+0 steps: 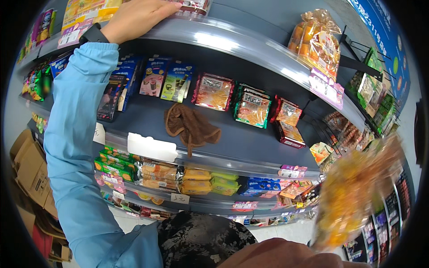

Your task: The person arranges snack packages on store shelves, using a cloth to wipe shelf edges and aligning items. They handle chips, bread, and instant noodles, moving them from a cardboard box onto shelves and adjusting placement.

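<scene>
My left hand [139,17], in a blue sleeve with a dark wristband, reaches to the upper shelf [214,42]. Its fingers are stretched out beside a red-edged package [195,5]; whether they touch it I cannot tell. Low at the right, my right hand [288,255] holds a clear bag of golden bread pieces [346,192], smeared by motion. Its fingers are mostly hidden. A similar bag of bread [316,40] stands at the upper shelf's right end. A crumpled brown cloth [190,125] lies on the middle shelf [250,145], partly over its front edge.
Blue boxes [154,76] and flat snack packs [213,91] line the back of the middle shelf. Lower shelves hold biscuit packs [196,181]. Hanging snack bags [371,87] are on a rack at the right; cardboard boxes [31,165] stand at the left.
</scene>
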A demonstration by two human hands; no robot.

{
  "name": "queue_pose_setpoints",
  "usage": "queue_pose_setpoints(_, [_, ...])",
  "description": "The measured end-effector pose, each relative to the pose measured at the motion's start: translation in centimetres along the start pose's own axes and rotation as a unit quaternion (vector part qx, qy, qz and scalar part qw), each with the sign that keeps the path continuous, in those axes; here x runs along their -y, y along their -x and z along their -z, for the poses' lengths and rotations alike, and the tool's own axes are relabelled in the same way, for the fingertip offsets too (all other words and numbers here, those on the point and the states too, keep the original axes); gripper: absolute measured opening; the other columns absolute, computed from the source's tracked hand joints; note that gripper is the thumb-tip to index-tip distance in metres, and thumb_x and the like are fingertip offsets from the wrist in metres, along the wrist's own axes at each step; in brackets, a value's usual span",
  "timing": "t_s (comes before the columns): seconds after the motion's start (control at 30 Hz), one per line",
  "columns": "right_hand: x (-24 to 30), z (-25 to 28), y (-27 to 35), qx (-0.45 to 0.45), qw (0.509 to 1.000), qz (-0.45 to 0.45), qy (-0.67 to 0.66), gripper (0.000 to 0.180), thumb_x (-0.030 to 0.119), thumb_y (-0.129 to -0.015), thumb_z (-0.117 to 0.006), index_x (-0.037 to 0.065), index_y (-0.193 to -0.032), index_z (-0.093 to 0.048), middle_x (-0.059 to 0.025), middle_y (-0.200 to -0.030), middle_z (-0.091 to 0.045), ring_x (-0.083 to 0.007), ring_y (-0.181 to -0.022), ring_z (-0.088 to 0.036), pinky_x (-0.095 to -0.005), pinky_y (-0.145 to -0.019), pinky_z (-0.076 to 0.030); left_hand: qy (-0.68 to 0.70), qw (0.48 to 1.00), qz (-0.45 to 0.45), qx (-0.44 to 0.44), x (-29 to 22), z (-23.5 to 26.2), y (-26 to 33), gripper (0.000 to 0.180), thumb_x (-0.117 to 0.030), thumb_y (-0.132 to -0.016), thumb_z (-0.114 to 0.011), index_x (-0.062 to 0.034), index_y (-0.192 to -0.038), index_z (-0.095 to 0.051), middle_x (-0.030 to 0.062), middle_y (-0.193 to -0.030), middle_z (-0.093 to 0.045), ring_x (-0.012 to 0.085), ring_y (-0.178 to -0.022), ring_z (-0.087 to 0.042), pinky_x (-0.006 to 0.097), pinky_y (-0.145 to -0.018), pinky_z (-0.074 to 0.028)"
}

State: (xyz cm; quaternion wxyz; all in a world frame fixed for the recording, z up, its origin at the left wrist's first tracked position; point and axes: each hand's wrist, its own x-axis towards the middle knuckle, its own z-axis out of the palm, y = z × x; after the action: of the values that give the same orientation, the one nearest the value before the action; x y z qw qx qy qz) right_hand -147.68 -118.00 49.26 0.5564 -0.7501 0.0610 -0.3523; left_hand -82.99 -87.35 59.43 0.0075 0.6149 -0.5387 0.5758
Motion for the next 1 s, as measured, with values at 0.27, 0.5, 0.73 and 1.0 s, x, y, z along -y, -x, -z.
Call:
queue_pose_setpoints(0.27, [6.7, -0.1, -9.6, -0.134, 0.978, 0.155, -0.030, 0.056, 0.034, -0.101, -0.060, -0.001, -0.143, -0.050, -0.0132, -0.132, -0.065, -0.0227, -0.115, -0.067, -0.0364, -0.095, -0.057, -0.038, 0.999, 0.008, -0.024, -0.3, -0.3, 0.4, 0.036, -0.024, -0.107, -0.046, -0.0196, -0.141, -0.058, 0.0115, -0.123, -0.071, 0.0340, -0.109, -0.067, 0.043, -0.090, -0.054])
queue_pose_setpoints(0.5, [9.8, -3.9, -25.0, -0.147, 0.976, 0.161, -0.001, 0.047, 0.034, -0.108, -0.054, 0.002, -0.142, -0.053, -0.0128, -0.133, -0.065, -0.0247, -0.116, -0.068, -0.0398, -0.097, -0.059, 0.009, 0.999, 0.035, -0.026, -1.3, 1.1, 0.0, 0.038, -0.034, -0.109, -0.042, -0.0154, -0.133, -0.065, 0.0129, -0.120, -0.072, 0.0367, -0.104, -0.068, 0.046, -0.087, -0.053])
queue_pose_setpoints(0.73, [10.2, -9.0, -36.7, -0.101, 0.991, 0.047, 0.079, 0.053, 0.039, -0.104, -0.061, -0.004, -0.134, -0.055, -0.0154, -0.126, -0.068, -0.0242, -0.104, -0.072, -0.0381, -0.091, -0.060, 0.172, 0.969, 0.171, -0.037, -4.5, 3.9, -1.5, 0.049, -0.048, -0.106, -0.045, -0.0109, -0.114, -0.076, 0.0173, -0.104, -0.074, 0.0411, -0.097, -0.066, 0.050, -0.083, -0.051])
queue_pose_setpoints(1.0, [9.1, -11.1, -44.3, -0.104, 0.970, 0.004, 0.218, 0.052, 0.038, -0.104, -0.061, -0.004, -0.133, -0.051, -0.0201, -0.122, -0.070, -0.0263, -0.102, -0.075, -0.0407, -0.087, -0.064, 0.200, 0.964, 0.170, -0.049, -4.6, 3.9, -1.5, 0.044, -0.042, -0.106, -0.048, -0.0068, -0.107, -0.075, 0.0184, -0.098, -0.073, 0.0421, -0.091, -0.066, 0.050, -0.078, -0.051])
